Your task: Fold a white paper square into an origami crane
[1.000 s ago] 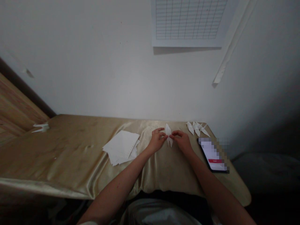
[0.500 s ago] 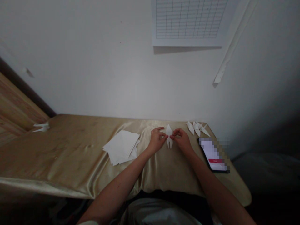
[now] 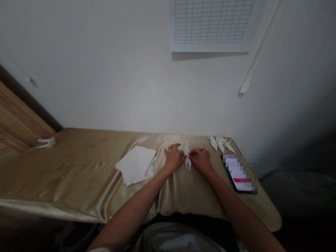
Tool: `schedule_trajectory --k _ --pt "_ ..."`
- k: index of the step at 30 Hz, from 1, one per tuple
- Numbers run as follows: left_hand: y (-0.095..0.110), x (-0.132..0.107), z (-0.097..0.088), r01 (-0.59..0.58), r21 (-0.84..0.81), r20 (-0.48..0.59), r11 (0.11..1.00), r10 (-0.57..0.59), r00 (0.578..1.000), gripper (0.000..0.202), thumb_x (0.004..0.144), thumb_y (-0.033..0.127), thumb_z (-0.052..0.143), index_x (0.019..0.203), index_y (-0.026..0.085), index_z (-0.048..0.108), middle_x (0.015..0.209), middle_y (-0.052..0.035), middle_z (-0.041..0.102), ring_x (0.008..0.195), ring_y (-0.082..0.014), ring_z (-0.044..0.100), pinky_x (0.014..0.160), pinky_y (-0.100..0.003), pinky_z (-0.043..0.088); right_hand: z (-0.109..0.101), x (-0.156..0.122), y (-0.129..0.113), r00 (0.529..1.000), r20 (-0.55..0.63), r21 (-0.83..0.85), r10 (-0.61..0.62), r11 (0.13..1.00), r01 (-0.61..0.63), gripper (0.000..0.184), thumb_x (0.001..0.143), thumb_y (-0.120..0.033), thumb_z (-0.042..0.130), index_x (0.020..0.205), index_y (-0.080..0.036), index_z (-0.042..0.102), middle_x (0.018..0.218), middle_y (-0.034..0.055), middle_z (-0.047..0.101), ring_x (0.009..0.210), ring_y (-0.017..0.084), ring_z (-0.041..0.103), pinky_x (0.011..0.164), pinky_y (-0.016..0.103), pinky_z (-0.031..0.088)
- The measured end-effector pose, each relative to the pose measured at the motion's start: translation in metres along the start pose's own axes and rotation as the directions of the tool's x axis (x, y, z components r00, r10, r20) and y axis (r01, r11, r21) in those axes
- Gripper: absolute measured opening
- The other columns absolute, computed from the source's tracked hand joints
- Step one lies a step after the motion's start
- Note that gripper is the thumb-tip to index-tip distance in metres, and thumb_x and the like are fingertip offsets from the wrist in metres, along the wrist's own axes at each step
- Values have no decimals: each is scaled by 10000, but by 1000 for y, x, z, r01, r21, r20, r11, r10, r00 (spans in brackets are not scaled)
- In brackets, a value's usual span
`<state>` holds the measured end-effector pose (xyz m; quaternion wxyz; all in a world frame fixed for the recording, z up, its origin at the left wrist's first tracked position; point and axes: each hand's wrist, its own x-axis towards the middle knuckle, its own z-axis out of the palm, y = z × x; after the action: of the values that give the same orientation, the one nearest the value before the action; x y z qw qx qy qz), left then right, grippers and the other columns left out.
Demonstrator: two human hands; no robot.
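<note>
A small white folded paper [image 3: 188, 163], long and diamond-shaped with a split lower end, is pinched between my two hands just over the cloth. My left hand [image 3: 174, 157] grips its left edge with thumb and fingertip, the other fingers raised. On the opposite edge, my right hand [image 3: 201, 158] pinches the paper, its remaining fingers curled. The fingertips of both hands cover parts of the paper's middle.
White paper sheets [image 3: 138, 162] lie stacked left of my hands. Several folded paper cranes [image 3: 221, 143] sit at the back right, above a phone [image 3: 238, 175]. Another white folded piece [image 3: 46, 142] rests far left. A wall [image 3: 118, 87] rises behind the gold cloth [image 3: 78, 168].
Both hands and the folded paper have shifted slightly toward me and to the left. The right hand's fingers have curled in more. The paper stays pinched from both sides.
</note>
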<state>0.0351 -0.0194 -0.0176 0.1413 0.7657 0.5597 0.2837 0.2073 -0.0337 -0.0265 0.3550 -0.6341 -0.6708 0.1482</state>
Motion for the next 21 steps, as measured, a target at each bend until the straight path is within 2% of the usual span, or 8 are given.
schedule_trajectory --k 4,8,11,15,21 --pt "1 -2 -2 -10 72 24 997 8 1000 94 828 267 781 852 211 709 1489 -124 478 1398 -401 372 1125 -768 199 3 -1 2 1000 15 -76 -16 997 17 77 777 -284 775 854 -290 763 1021 34 757 1137 312 558 1081 541 274" --pt "0 -2 -4 -28 63 23 998 26 999 233 822 276 792 1044 319 733 1498 -81 465 1403 -382 370 1128 -776 185 2 -1 3 999 17 -106 -34 994 35 72 812 -303 751 881 -302 772 1104 36 739 1173 321 537 1086 571 255" --pt "-2 -2 -5 -46 29 25 999 46 999 215 828 295 794 1023 384 781 1536 -42 448 1423 -397 340 1127 -805 125 1 -2 4 999 30 -87 -39 995 42 86 819 -325 751 900 -311 774 1123 28 739 1190 329 527 1098 603 228" --pt "-6 -3 -6 -56 26 10 998 56 998 153 819 348 810 957 413 821 1563 -23 459 1425 -444 336 1111 -844 47 1 -2 5 999 32 -69 -26 997 28 82 830 -344 746 901 -330 784 1127 24 741 1192 333 525 1120 657 167" --pt "-10 3 -10 -47 71 100 996 40 994 297 828 429 786 1119 488 775 1633 -19 391 1478 -489 286 1078 -871 -10 2 0 6 998 42 -79 -38 996 41 104 868 -349 710 916 -353 803 1144 25 733 1171 328 529 1118 699 152"
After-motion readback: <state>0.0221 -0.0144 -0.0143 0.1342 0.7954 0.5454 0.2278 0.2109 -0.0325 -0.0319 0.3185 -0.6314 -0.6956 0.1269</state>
